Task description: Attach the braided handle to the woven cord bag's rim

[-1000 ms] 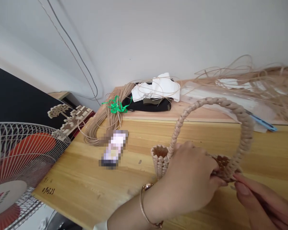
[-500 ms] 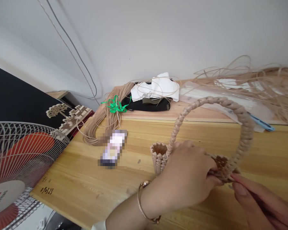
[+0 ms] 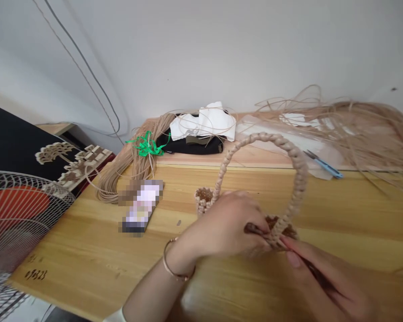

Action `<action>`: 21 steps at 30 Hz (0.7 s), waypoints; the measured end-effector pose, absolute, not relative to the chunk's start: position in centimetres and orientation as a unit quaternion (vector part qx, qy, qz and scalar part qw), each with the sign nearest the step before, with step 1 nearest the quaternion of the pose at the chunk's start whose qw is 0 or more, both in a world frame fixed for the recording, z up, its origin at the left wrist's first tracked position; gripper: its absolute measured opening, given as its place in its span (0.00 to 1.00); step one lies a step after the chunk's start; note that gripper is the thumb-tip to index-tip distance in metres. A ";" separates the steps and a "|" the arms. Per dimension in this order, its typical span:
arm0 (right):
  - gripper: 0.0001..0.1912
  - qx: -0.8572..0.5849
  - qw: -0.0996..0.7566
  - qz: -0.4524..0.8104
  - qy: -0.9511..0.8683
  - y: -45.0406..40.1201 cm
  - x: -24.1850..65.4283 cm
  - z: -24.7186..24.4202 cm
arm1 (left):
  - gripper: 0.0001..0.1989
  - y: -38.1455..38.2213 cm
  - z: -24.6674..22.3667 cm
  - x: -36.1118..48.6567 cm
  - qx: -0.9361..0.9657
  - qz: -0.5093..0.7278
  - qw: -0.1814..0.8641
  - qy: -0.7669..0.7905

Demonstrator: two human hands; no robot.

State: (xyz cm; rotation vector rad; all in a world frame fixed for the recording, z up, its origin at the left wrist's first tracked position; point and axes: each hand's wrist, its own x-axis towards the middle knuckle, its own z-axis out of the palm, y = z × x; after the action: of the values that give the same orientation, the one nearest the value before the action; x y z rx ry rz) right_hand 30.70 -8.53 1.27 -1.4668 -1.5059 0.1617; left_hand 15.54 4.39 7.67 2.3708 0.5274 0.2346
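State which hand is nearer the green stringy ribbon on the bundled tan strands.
Left. The left hand, holding the tan woven arch-handled basket, is below and right of the ribbon in view; the right hand lies farther right.

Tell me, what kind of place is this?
Probably a craft workspace: a beige woven basket with an arched handle, thin tan strands tied with green ribbon, and a yellowish wooden table.

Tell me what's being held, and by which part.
The left hand holds the basket by its near rim; the right fingers pinch at the foot of the handle, on what is unclear.
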 end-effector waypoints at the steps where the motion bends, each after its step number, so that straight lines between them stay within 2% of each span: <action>1: 0.16 -0.591 0.490 0.071 -0.637 -8.5 30.6 1.5 | 0.06 4.7 7.7 15.4 0.915 0.085 0.353 0.177; 6: 0.15 -0.549 0.462 0.098 -0.690 -8.7 30.9 2.6 | 0.04 6.1 7.9 15.2 0.898 0.067 0.423 0.100; 11: 0.15 -0.574 0.434 0.154 -0.677 -9.8 30.7 4.3 | 0.05 6.5 8.5 15.8 0.853 0.020 0.520 0.041; 16: 0.15 -0.571 0.467 0.197 -0.646 -11.0 30.8 4.6 | 0.03 5.9 8.5 16.5 0.800 0.006 0.597 0.055; 21: 0.12 -0.604 0.451 0.314 -0.578 -12.2 31.6 4.1 | 0.06 5.1 7.9 16.9 0.782 -0.009 0.616 0.095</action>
State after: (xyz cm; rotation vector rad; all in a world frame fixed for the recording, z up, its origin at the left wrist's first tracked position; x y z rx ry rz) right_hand 31.60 -12.16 4.15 -1.4925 -1.4284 0.7757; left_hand 16.85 5.05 7.92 1.8000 0.2192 -0.0211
